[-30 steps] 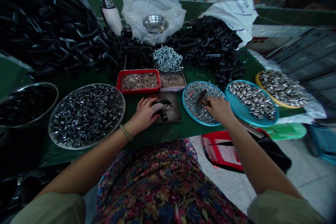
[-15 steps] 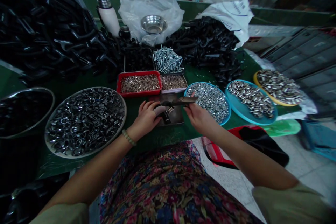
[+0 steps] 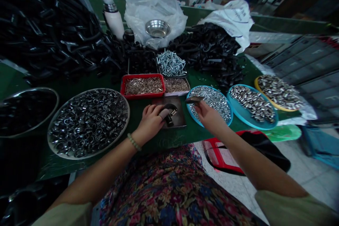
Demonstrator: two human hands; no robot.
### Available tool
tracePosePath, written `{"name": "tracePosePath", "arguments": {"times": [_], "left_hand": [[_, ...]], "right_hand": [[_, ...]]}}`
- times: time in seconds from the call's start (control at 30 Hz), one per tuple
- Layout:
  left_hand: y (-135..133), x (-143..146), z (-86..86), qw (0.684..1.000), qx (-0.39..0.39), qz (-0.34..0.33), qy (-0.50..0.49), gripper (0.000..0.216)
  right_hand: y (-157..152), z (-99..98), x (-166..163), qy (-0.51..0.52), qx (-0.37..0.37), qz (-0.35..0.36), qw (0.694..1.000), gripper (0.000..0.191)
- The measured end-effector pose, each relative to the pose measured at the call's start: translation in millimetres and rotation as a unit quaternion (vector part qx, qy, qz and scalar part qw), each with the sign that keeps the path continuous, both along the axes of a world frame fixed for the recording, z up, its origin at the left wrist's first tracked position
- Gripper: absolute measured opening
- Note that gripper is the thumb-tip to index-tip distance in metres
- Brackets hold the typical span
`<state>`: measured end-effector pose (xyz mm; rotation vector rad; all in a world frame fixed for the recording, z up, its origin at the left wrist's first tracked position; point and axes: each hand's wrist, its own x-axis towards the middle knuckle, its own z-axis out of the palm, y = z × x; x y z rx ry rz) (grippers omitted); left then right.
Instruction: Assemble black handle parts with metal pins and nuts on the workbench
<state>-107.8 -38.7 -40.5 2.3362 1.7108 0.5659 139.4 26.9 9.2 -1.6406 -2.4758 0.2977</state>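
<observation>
My left hand (image 3: 150,123) is closed on a curved black part (image 3: 169,121) with a shiny metal piece at its side. The part rests on or just above a flat metal plate (image 3: 181,113) on the table. My right hand (image 3: 211,117), to the right of the plate, grips a flat, dark metal tool (image 3: 194,99). That tool is over the left edge of a blue tray of small silver parts (image 3: 210,100), apart from the black part. Its exact kind I cannot make out, since my fingers cover one end.
Behind the plate stand a red tray of pins (image 3: 143,94), a small tray of tiny parts (image 3: 177,91) and a bin of screws (image 3: 171,64). A round tray of black rings (image 3: 129,113) lies left. Another blue tray (image 3: 265,126) and a yellow tray (image 3: 290,108) lie right.
The metal tool in my right hand has moved right, away from the black part. My left hand stays with the black part on the plate. The view has shifted slightly.
</observation>
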Motion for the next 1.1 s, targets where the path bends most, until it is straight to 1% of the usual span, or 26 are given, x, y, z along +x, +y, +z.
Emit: {"name": "tracePosePath", "arguments": {"times": [0.07,0.1,0.13,0.17,0.23,0.3,0.33,0.37,0.4,0.47,0.5,0.57,0.63,0.7,0.77,0.83,0.9,0.93,1.0,1.1], "left_hand": [[-4.9,4.3,4.3,0.999,-0.018,-0.021,0.023,0.042],[-6.2,6.2,7.0,0.999,-0.030,-0.026,0.018,0.043],[-6.1,7.6,10.3,0.999,-0.041,-0.025,0.002,0.044],[-4.7,8.7,14.3,0.998,-0.051,-0.019,-0.028,0.043],[1.9,9.6,22.9,0.988,-0.084,-0.002,-0.132,0.039],[11.1,9.2,28.8,0.954,-0.152,0.002,-0.257,0.035],[15.2,8.4,29.6,0.936,-0.187,0.010,-0.297,0.033],[18.0,7.1,28.9,0.926,-0.216,0.022,-0.308,0.031],[19.1,5.3,27.1,0.929,-0.228,0.041,-0.288,0.029],[16.1,0.3,23.1,0.958,-0.208,0.080,-0.180,0.025],[13.2,-2.6,22.4,0.971,-0.189,0.089,-0.113,0.024],[10.0,-7.8,26.4,0.983,-0.165,0.085,-0.003,0.024],[18.5,-9.4,36.6,0.986,-0.145,0.071,0.048,0.025],[44.3,-5.4,48.3,0.992,-0.103,0.054,0.051,0.026],[83.8,4.3,56.2,0.997,-0.050,0.040,0.047,0.026],[126.3,17.4,57.5,0.996,-0.016,0.044,0.077,0.024],[160.1,31.1,53.1,0.993,-0.010,0.048,0.106,0.024],[171.6,36.9,49.7,0.992,-0.014,0.048,0.115,0.025],[184.0,44.8,42.3,0.992,-0.022,0.047,0.118,0.028],[185.6,46.3,34.1,0.992,-0.014,0.047,0.116,0.027]], "right_hand": [[5.3,-10.4,29.8,-0.072,0.030,-0.087,0.993,0.035],[7.6,-16.1,42.8,-0.112,0.039,-0.110,0.987,0.035],[10.2,-21.2,53.3,-0.147,0.049,-0.118,0.981,0.034],[13.3,-25.2,60.9,-0.171,0.066,-0.116,0.976,0.034],[23.4,-27.4,64.9,-0.173,0.122,-0.102,0.972,0.033],[41.3,-22.9,52.9,-0.130,0.171,-0.073,0.974,0.035],[53.3,-19.5,41.3,-0.102,0.180,-0.051,0.977,0.036],[66.9,-16.5,26.8,-0.081,0.166,-0.010,0.983,0.035],[81.4,-14.4,10.4,-0.076,0.139,0.041,0.986,0.035],[109.3,-13.9,-23.4,-0.096,0.099,0.098,0.986,0.032],[121.4,-15.2,-38.6,-0.111,0.084,0.115,0.984,0.030],[139.3,-19.2,-61.6,-0.128,0.070,0.129,0.981,0.027],[148.7,-22.6,-73.3,-0.127,0.069,0.132,0.981,0.025],[151.9,-24.0,-75.9,-0.123,0.071,0.132,0.981,0.025],[152.5,-23.7,-74.2,-0.123,0.072,0.133,0.981,0.026],[152.8,-23.0,-71.8,-0.125,0.074,0.130,0.981,0.027],[153.6,-23.5,-70.0,-0.126,0.076,0.124,0.981,0.028],[154.1,-24.2,-69.2,-0.126,0.076,0.120,0.982,0.027],[155.5,-26.2,-67.9,-0.125,0.075,0.118,0.982,0.025],[158.5,-28.1,-66.7,-0.115,0.072,0.120,0.983,0.024]]}}
